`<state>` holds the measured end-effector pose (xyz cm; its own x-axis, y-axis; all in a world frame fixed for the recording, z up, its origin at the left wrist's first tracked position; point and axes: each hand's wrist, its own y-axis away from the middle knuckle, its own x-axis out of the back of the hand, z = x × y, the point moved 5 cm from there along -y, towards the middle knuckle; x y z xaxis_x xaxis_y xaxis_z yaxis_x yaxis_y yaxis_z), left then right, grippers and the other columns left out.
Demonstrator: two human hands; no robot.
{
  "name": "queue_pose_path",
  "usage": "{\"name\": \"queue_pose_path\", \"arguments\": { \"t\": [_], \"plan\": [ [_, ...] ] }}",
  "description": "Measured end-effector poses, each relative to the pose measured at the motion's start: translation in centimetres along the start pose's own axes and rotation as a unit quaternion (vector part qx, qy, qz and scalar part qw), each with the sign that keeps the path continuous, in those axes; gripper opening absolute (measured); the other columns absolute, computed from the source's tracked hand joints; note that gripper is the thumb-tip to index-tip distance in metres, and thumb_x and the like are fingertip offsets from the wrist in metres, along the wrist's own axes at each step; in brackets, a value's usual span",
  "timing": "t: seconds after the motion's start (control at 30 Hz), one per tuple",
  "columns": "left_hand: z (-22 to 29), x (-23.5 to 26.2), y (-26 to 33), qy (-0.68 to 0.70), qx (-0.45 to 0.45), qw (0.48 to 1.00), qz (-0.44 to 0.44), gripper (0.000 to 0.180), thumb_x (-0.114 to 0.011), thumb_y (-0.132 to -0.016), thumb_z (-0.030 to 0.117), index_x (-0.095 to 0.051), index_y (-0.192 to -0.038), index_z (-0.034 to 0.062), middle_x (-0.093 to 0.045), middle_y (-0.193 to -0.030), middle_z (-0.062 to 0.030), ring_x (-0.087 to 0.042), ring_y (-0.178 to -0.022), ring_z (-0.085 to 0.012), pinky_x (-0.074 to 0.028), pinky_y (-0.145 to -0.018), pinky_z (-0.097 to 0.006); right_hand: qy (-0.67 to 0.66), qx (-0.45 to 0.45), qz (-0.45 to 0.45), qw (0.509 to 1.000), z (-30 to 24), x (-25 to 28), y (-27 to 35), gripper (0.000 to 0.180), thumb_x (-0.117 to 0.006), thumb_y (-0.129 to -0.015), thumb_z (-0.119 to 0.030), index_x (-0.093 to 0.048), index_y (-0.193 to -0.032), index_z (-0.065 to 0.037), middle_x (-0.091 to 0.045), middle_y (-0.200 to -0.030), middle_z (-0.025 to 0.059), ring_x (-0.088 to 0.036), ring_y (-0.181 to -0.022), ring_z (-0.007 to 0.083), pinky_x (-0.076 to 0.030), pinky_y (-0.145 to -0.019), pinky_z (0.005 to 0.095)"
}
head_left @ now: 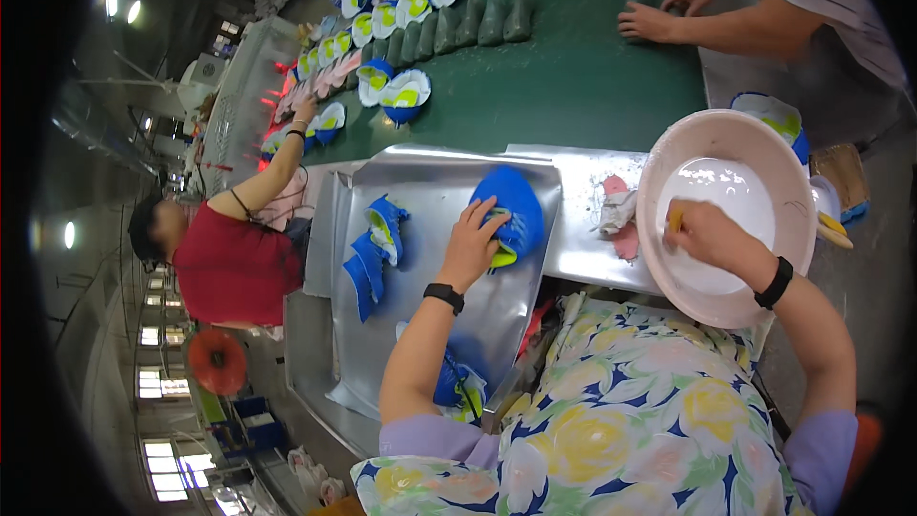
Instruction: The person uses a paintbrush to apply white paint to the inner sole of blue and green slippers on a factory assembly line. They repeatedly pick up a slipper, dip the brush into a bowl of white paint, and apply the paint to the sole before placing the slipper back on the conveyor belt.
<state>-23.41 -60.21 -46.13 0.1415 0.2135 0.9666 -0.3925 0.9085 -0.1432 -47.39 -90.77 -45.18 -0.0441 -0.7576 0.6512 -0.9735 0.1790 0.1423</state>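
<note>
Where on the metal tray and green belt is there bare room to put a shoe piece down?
Bare: the metal tray above the small blue pieces and left of the blue shoe in the left hand; also the green belt centre. Crowded: the belt's left edge with shoe parts.

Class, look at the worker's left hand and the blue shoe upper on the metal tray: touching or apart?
Touching. The head view shows the left hand with fingers curled over the blue shoe upper.

A bent sheet-metal work surface (430, 315) carries a blue shoe upper (509, 210), a small stack of blue shoe pieces (374, 253) to its left, and a crumpled rag (618, 212) beside a pink basin (669, 158). Beyond it, a green conveyor belt (573, 76) bears rows of blue-and-yellow shoe uppers (401, 96) and dark green shoe lasts (478, 24).
</note>
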Motion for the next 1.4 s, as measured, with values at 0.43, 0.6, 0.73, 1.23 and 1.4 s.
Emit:
{"name": "queue_pose_path", "arguments": {
  "t": [0.43, 0.6, 0.73, 1.23, 1.4],
  "plan": [
    [7.4, 3.2, -12.9, 0.686, 0.226, 0.677, -0.142, 0.051, -0.055, -0.099, 0.036, -0.045, -0.14, 0.008, -0.059, -0.133, -0.0118, -0.061, -0.116, -0.0262, -0.053, -0.099, -0.043, -0.101, 0.135, 0.302, 0.938, -1.5, 14.9, 6.0, 0.021, -0.072, -0.085, -0.019, -0.059, -0.088, -0.003, -0.064, -0.076, 0.0124, -0.062, -0.07, 0.0251, -0.048, -0.066, 0.0356],
    [15.5, 1.6, -16.8, 0.691, 0.126, 0.691, -0.172, 0.05, -0.054, -0.099, 0.036, -0.048, -0.139, 0.0084, -0.059, -0.133, -0.0122, -0.061, -0.117, -0.0256, -0.051, -0.101, -0.043, -0.104, 0.139, 0.353, 0.919, -2.3, 16.7, 5.9, 0.021, -0.071, -0.085, -0.018, -0.056, -0.086, -0.003, -0.063, -0.074, 0.0124, -0.064, -0.068, 0.0267, -0.049, -0.064, 0.0346],
    [17.7, 0.6, -17.9, 0.734, 0.097, 0.661, -0.125, 0.047, -0.056, -0.098, 0.033, -0.05, -0.137, 0.0084, -0.059, -0.133, -0.0115, -0.061, -0.116, -0.0243, -0.051, -0.1, -0.042, -0.12, 0.067, 0.398, 0.907, -0.3, 16.2, 6.7, 0.025, -0.072, -0.085, -0.019, -0.053, -0.083, -0.002, -0.064, -0.071, 0.0144, -0.064, -0.064, 0.0262, -0.049, -0.061, 0.0338],
    [19.1, 0.4, -20.0, 0.379, -0.172, 0.867, 0.272, 0.03, -0.059, -0.095, 0.014, -0.063, -0.124, 0.0051, -0.063, -0.123, -0.0132, -0.061, -0.114, -0.0239, -0.049, -0.1, -0.038, -0.416, -0.083, 0.286, 0.859, 0.8, 10.0, 6.3, 0.023, -0.072, -0.087, -0.018, -0.06, -0.088, 0.002, -0.066, -0.074, 0.008, -0.063, -0.061, 0.011, -0.049, -0.055, 0.0227],
    [15.1, -0.3, -20.4, 0.511, 0.003, 0.855, 0.088, 0.035, -0.064, -0.091, 0.009, -0.059, -0.125, 0.004, -0.063, -0.123, -0.0148, -0.062, -0.113, -0.0247, -0.052, -0.096, -0.038, -0.351, -0.038, 0.326, 0.877, 0.9, 12.2, 7.4, 0.023, -0.073, -0.086, -0.019, -0.064, -0.09, 0.002, -0.068, -0.077, 0.01, -0.066, -0.064, 0.0154, -0.051, -0.061, 0.0254]
  ]
}}
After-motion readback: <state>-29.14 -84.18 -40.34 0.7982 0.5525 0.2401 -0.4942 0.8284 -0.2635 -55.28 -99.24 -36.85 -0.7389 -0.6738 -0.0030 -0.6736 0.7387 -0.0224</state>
